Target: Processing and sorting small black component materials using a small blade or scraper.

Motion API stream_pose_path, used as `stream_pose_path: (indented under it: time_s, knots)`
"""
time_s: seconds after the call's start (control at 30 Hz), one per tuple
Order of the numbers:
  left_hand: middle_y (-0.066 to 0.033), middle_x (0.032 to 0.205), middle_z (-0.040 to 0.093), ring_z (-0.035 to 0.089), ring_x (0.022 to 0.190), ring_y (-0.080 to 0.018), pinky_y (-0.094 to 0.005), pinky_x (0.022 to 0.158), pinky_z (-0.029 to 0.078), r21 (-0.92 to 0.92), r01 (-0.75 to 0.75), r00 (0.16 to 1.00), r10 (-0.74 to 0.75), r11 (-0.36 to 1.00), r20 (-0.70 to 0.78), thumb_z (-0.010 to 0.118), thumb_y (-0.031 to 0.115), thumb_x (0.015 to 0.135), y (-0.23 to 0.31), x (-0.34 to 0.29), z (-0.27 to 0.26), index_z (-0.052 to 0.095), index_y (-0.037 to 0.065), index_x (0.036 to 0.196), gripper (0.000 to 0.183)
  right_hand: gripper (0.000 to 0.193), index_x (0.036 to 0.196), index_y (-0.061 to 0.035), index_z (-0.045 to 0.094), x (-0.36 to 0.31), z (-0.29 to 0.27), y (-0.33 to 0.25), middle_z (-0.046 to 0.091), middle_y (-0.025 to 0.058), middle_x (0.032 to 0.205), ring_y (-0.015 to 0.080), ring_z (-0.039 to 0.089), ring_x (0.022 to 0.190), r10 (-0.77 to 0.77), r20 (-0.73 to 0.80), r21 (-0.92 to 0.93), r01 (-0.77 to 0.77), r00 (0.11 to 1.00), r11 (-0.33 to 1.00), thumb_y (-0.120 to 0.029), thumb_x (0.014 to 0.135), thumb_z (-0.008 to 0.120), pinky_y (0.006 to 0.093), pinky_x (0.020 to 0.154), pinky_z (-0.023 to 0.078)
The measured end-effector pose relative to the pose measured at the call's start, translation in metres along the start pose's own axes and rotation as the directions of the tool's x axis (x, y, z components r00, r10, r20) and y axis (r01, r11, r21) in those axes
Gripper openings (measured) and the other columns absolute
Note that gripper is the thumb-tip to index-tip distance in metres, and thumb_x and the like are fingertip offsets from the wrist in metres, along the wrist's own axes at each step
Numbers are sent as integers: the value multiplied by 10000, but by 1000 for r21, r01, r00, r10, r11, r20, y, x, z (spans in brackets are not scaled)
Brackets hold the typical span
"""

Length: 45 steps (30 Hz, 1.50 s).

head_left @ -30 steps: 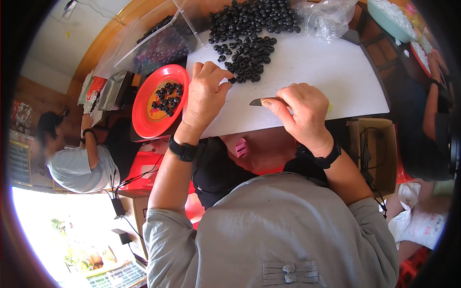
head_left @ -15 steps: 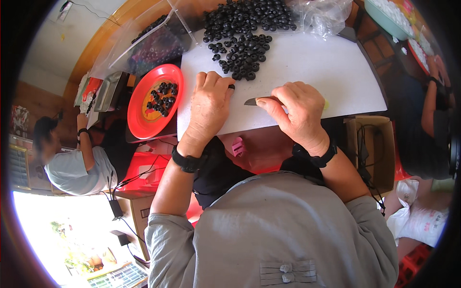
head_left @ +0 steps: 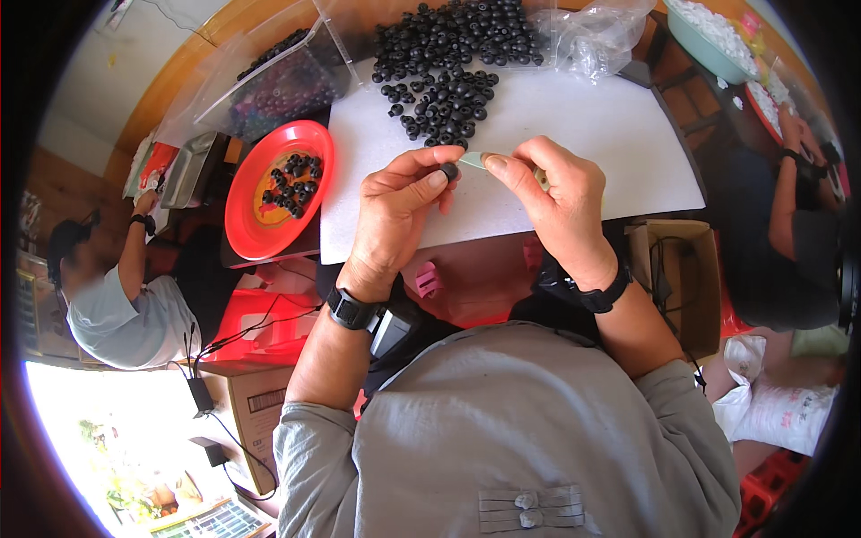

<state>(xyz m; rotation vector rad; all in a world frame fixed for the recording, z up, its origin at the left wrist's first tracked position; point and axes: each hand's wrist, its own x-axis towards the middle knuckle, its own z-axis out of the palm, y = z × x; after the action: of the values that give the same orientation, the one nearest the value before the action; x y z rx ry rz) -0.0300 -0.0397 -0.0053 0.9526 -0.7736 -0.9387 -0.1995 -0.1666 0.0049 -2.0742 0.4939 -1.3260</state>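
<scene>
Between the thumb and fingers of my left hand [head_left: 387,215] is a small round black piece [head_left: 448,169], like a bead or rubber part. My right hand [head_left: 567,202] is closed on a small knife [head_left: 473,160], its blade pointing left, with the tip close to the black piece. Whether the tip touches it I cannot tell. Both hands are above the near part of a white board [head_left: 565,125]. Just beyond my fingers, a heap of similar black pieces [head_left: 457,36] spreads over the far part of the board, some showing holes.
To the left sits a red oval plate [head_left: 240,202] with several black pieces on it. Behind it is a clear plastic bin [head_left: 287,103]. A crumpled clear bag [head_left: 596,40] lies at the far right. A cardboard box [head_left: 700,296] stands below right. Other people work on both sides.
My left hand has turned, and the black piece now shows between thumb and fingers. The knife in my right hand has risen and come close to it. The view has shifted slightly.
</scene>
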Motion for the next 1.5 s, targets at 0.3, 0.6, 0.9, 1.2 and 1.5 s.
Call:
stream_pose_path:
  time_s: [0.3,0.6,0.9,1.2,1.5]
  knots:
    - [-139,1104,732,665,918,-182,-319,772,549,-46,40,999,-39,998,35,619,-30,1023,-3,1,4,708,-51,1285,278,376,717,-73,604,-3,5,9,593,66,600,250,578,514,-47,19,-128,49,999,991,-312,929,802,374,483,421]
    - [-126,1094,725,655,895,-181,-314,757,544,-67,20,999,-17,998,52,635,8,1030,-5,-1,0,707,-48,1305,290,398,718,-95,590,-3,8,15,591,49,593,252,590,523,-116,27,-203,119,993,972,-363,927,798,387,483,427]
    - [-152,1075,691,640,881,-215,-327,758,524,-30,24,999,-23,999,42,579,3,1043,-3,-2,2,664,-82,1338,318,386,715,-100,586,-4,9,16,585,44,587,245,582,516,-153,25,-215,154,988,964,-342,916,810,388,476,416]
    - [-159,1078,690,645,870,-216,-326,741,525,-26,23,999,-22,999,38,575,-7,1041,-4,-2,2,670,-82,1326,310,389,710,-104,578,-4,9,17,564,40,571,238,567,506,-156,28,-198,158,987,967,-336,908,818,385,465,405]
    - [-152,1161,729,644,857,-188,-319,714,540,-91,12,999,-9,996,37,591,-38,1028,-5,-3,0,720,-70,1220,234,422,689,-106,531,-5,8,20,522,42,562,247,547,503,-253,54,-234,259,966,937,-320,889,834,394,466,394]
